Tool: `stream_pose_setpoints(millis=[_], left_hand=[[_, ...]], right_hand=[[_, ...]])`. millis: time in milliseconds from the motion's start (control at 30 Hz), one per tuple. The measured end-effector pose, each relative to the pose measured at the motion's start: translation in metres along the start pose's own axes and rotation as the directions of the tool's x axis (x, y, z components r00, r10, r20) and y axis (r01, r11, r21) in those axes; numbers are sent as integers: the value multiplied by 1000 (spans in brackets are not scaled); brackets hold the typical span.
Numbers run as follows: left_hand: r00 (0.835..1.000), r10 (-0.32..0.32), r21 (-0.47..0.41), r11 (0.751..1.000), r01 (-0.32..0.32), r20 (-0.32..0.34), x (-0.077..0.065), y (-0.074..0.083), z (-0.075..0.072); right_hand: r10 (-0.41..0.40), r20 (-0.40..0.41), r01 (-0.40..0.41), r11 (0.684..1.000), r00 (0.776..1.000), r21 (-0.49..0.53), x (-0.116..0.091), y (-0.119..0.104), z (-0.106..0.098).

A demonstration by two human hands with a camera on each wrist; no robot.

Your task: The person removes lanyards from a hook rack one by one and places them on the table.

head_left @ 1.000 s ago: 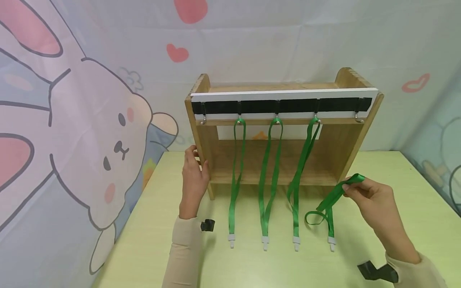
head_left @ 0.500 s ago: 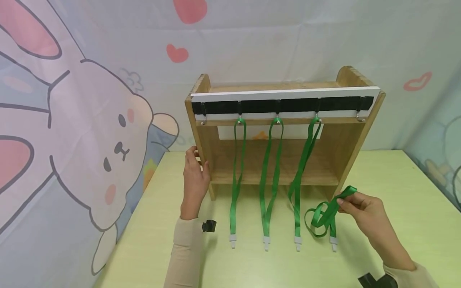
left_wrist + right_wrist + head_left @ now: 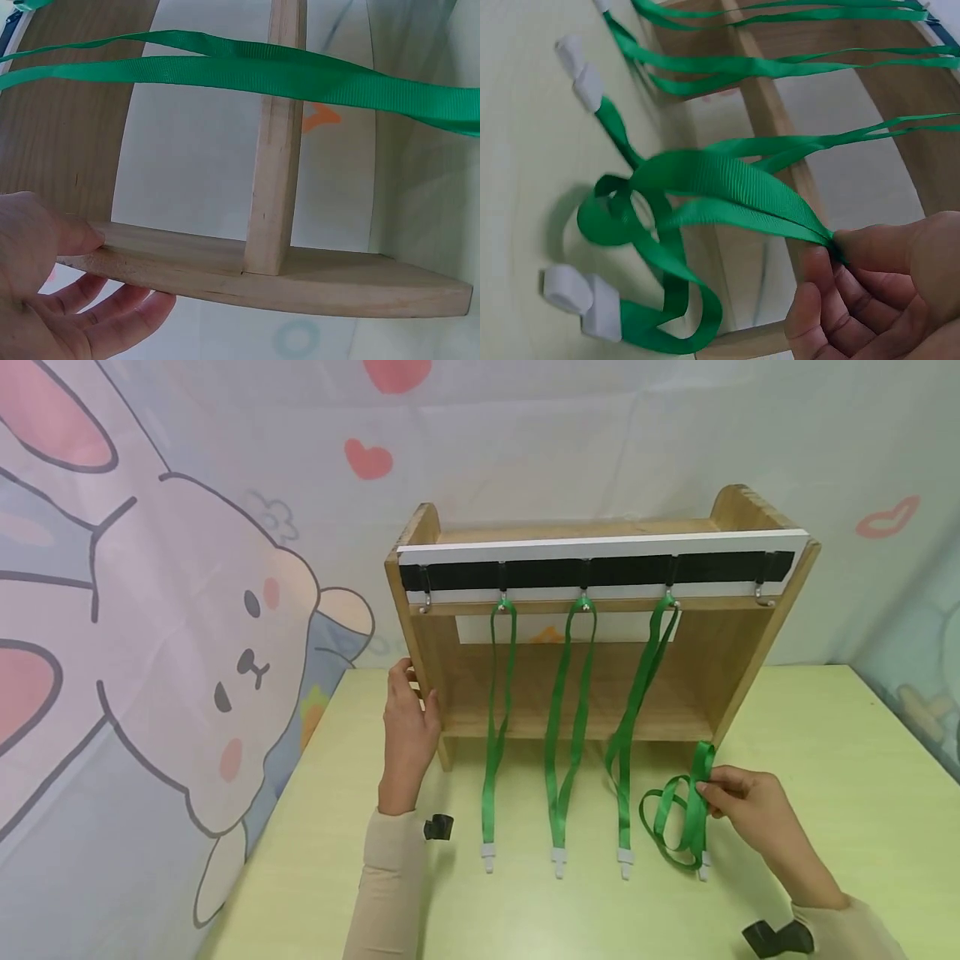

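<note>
My left hand [image 3: 408,735] grips the left side panel of a small wooden shelf [image 3: 678,693]; in the left wrist view the thumb [image 3: 79,236] lies on one face and the fingers [image 3: 131,319] on the other. At the shelf's lower right, my right hand [image 3: 753,806] pinches a green lanyard [image 3: 697,818] between thumb and fingertips. Part of this lanyard sticks up above the pinch, while the rest loops loosely down. Its white clip [image 3: 600,307] shows low in the right wrist view. Three other green lanyards [image 3: 489,802] hang from the middle hooks.
A white board with a black strip [image 3: 626,572] runs along the shelf's top front. Bare metal hooks are at its left end [image 3: 425,602] and right end [image 3: 763,595]. The shelf stands on a pale table [image 3: 832,735], before a cartoon-printed cloth [image 3: 555,452].
My right hand has moved left and down with the lanyard, whose loops now bunch lower. My left hand has stayed on the panel. The head view has shifted slightly.
</note>
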State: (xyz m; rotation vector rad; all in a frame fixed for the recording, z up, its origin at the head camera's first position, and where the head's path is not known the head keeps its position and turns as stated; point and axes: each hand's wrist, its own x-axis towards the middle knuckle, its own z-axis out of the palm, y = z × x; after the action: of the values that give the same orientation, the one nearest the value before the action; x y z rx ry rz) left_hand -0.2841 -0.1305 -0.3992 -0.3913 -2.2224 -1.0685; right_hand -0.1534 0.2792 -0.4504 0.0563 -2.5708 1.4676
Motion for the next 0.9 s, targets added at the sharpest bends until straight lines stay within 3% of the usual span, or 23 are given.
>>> stream_pose_setpoints(millis=[167, 400, 600, 900], left_hand=[[1000, -11, -8, 1000, 11, 1, 1, 1, 0], [1000, 7, -14, 1000, -8, -13, 0, 1, 0], [1000, 17, -12, 1000, -18, -11, -1, 1, 0], [999, 28, -2, 1000, -29, -19, -1, 1, -1]], right_hand=[[-27, 17, 29, 992, 999, -124, 2, 8, 4], [-63, 78, 84, 949, 995, -304, 6, 18, 12], [-82, 90, 110, 920, 993, -375, 9, 24, 18], [-80, 93, 111, 906, 992, -409, 12, 26, 15]])
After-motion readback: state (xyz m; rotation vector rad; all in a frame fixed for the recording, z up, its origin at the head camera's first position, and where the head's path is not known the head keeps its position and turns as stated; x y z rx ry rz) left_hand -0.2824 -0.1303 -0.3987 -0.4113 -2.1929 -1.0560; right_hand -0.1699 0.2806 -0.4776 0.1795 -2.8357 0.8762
